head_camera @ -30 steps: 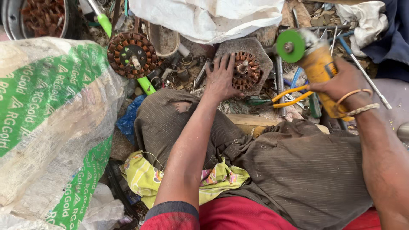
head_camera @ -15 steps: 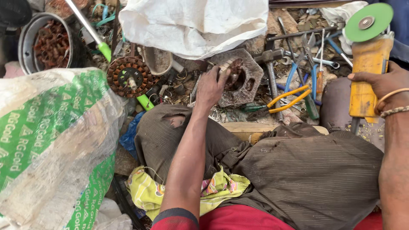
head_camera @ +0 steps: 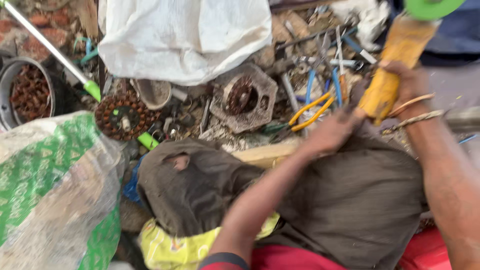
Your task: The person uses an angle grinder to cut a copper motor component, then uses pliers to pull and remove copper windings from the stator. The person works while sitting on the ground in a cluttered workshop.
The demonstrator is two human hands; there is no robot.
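Head view, looking down over the seated person's lap. Right hand (head_camera: 407, 82) is clamped around the yellow body of an angle grinder (head_camera: 392, 70), held tilted with its green disc (head_camera: 432, 6) cut off by the top edge of the frame; cord bracelets circle the wrist. Left hand (head_camera: 332, 132) lies just beside the lower end of the grinder body, blurred by motion, so whether its fingers are closed on the tool or merely touching it cannot be told. Both forearms cross dark brown trousers (head_camera: 350, 200), with a red garment at the bottom edge. Ahead of the knees lies the workpiece, a grey hexagonal motor housing (head_camera: 245, 102) with a rusty wound core showing at its centre; it rests on the littered ground, apart from both hands and well clear of the disc. As a judgement, the housing appears uncut and its core remains seated inside, so the grinding work is yet to reach it. Near it lie yellow-handled pliers (head_camera: 310, 110) and blue-handled tools (head_camera: 310, 82). Farther left sit a round copper-wound stator (head_camera: 122, 117), a small grey bowl (head_camera: 155, 92), a green-tipped metal rod (head_camera: 50, 47), and a metal pot of rusty scrap (head_camera: 27, 92). A white sack (head_camera: 185, 35) lies beyond, a green and white woven sack (head_camera: 55, 195) at lower left.
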